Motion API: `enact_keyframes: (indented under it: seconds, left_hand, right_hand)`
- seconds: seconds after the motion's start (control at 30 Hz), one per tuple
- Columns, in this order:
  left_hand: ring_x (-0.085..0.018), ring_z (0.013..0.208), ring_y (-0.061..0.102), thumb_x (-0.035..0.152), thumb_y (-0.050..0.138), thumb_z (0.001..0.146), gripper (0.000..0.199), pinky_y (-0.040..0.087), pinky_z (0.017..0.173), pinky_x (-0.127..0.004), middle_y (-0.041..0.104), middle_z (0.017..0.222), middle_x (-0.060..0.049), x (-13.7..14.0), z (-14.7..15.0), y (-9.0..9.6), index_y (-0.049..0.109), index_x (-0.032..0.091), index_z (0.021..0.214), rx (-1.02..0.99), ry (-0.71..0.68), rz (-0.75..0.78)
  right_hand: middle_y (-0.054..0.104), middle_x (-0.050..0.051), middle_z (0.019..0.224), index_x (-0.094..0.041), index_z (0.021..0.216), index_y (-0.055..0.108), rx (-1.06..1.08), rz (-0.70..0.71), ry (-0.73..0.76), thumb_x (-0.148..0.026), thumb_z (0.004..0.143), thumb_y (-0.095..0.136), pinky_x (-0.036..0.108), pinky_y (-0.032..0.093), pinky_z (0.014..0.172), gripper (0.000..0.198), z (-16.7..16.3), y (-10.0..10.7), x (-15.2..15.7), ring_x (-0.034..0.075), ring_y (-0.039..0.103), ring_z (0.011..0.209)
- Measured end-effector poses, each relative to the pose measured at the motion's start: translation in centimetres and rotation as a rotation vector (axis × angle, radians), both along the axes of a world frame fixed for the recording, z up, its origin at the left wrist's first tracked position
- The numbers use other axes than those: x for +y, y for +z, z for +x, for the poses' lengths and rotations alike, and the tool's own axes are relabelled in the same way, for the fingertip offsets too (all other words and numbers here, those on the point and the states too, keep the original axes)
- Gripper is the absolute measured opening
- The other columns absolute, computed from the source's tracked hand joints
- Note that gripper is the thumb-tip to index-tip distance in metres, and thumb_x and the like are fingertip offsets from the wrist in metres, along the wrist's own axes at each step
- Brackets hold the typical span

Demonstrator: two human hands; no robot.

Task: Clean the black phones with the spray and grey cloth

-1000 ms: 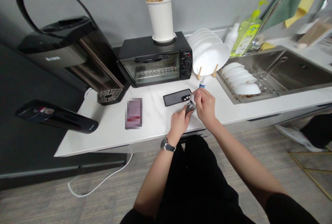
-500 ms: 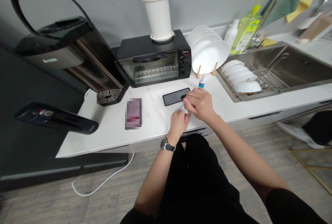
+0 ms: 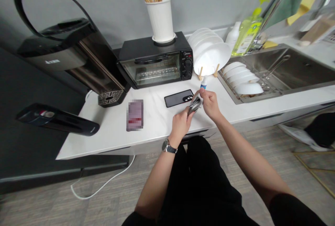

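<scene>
My left hand (image 3: 180, 124), with a watch on its wrist, grips a small grey, silvery object (image 3: 195, 105) over the counter's front part. Its exact kind cannot be made out. My right hand (image 3: 210, 103) is closed in a pinch at the object's upper right side, where a thin pale edge like cloth or tissue shows; what lies between its fingers is mostly hidden. Just beyond the right fingertips stands a small white bottle (image 3: 203, 82) with a blue label. A phone (image 3: 176, 98) in a dark-edged case lies camera side up, left of the bottle.
On the white counter (image 3: 154, 121) lies a blurred purple rectangular item (image 3: 135, 115). Behind are a toaster oven (image 3: 157, 66), white plates (image 3: 211, 56) in a rack, and a water dispenser (image 3: 78, 58). A dark flask-like object (image 3: 57, 119) is at left, a sink (image 3: 293, 68) at right.
My right hand has come off the top of the left hand and shifted slightly right, uncovering the grey object and the phone's camera end. The left hand has stayed nearly in place.
</scene>
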State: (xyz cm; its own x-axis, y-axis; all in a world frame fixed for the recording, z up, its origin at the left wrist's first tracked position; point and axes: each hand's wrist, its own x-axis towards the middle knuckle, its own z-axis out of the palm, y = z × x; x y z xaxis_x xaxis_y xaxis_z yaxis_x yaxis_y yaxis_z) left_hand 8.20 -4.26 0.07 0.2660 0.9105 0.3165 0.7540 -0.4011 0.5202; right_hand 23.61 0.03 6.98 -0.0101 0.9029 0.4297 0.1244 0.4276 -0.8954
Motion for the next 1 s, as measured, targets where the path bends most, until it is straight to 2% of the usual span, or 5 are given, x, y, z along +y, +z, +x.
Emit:
enact_keyframes:
  seconds: [0.2, 0.43, 0.6, 0.8, 1.0]
  left_hand:
    - [-0.024, 0.087, 0.077, 0.041, 0.048, 0.110, 0.033, 0.051, 0.074, -0.028, 0.080, 0.098, -0.009, 0.0, 0.0, 0.3, 0.065, 0.019, 0.129, -0.001, 0.012, -0.017]
    - [-0.027, 0.086, 0.078, 0.031, 0.051, 0.107, 0.029, 0.054, 0.074, -0.032, 0.080, 0.095, -0.012, 0.4, -0.1, -0.3, 0.069, 0.015, 0.123, 0.041, 0.045, -0.018]
    - [-0.031, 0.080, 0.077, 0.025, 0.053, 0.102, 0.027, 0.055, 0.073, -0.036, 0.079, 0.083, -0.016, 0.7, 0.0, -0.7, 0.074, 0.011, 0.093, 0.216, 0.057, -0.068]
    - [-0.028, 0.081, 0.077, 0.027, 0.054, 0.105, 0.026, 0.054, 0.072, -0.033, 0.080, 0.091, -0.013, 0.7, 0.0, -0.4, 0.070, 0.012, 0.119, 0.096, 0.043, -0.042]
    - [-0.025, 0.086, 0.077, 0.036, 0.051, 0.109, 0.031, 0.052, 0.074, -0.029, 0.080, 0.097, -0.009, 0.3, 0.0, 0.0, 0.066, 0.018, 0.130, -0.027, 0.021, -0.014]
  right_hand:
    - [0.053, 0.001, 0.055, -0.023, 0.058, 0.057, 0.031, -0.005, -0.080, -0.084, 0.097, 0.036, 0.032, 0.042, 0.057, 0.075, -0.6, -0.2, -0.5, 0.016, 0.051, 0.054]
    - [0.070, 0.007, 0.081, -0.023, 0.078, 0.068, -0.533, 0.500, -0.309, -0.034, 0.109, 0.042, 0.040, 0.043, 0.078, 0.042, -1.9, 0.5, -2.5, 0.023, 0.057, 0.082]
    - [0.066, 0.002, 0.071, -0.024, 0.070, 0.061, -0.754, 0.677, -0.278, -0.028, 0.107, 0.049, 0.039, 0.038, 0.078, 0.039, -2.7, 1.0, -2.5, 0.020, 0.051, 0.074]
    - [0.054, 0.001, 0.058, -0.023, 0.059, 0.049, -0.690, 0.579, -0.218, -0.032, 0.107, 0.043, 0.037, 0.030, 0.065, 0.050, -2.4, 1.5, -1.0, 0.016, 0.043, 0.061]
    - [0.036, -0.003, 0.053, -0.024, 0.056, 0.035, -0.278, 0.295, -0.186, -0.059, 0.108, 0.038, 0.034, 0.027, 0.056, 0.062, -1.3, 1.0, -0.1, 0.013, 0.035, 0.052]
